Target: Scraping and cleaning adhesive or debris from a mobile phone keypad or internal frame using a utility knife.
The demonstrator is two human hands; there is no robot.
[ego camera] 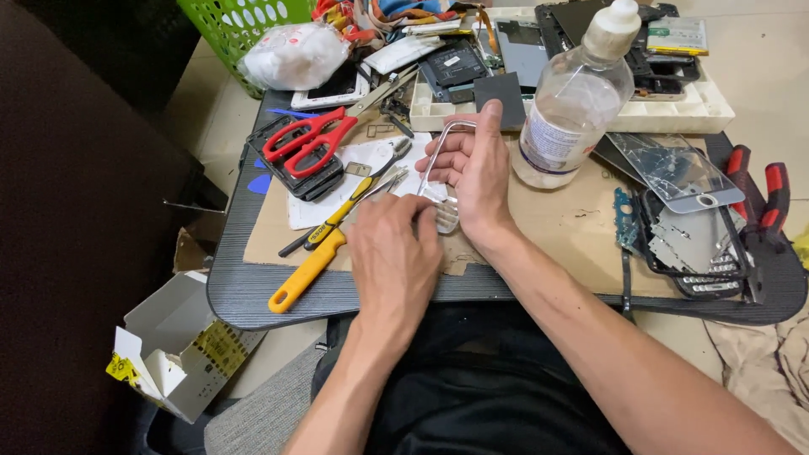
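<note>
Now both hands hold one phone frame (444, 160) beside the bottle (571, 105): right hand (474, 168) fingers grip it, left hand (394, 257) fingers pinch its bottom; it looks stripped bare.

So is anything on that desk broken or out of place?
Yes. By the right edge, a clear screen glass is cracked and lies tilted over a stripped phone frame. The cardboard mat is torn along its front edge. Tools lie scattered around both hands.

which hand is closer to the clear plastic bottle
Right. The right hand, holding a thin metal frame, sits just beside the clear plastic bottle. The left hand lies lower on the cardboard, nearer the yellow-handled tool.
</note>
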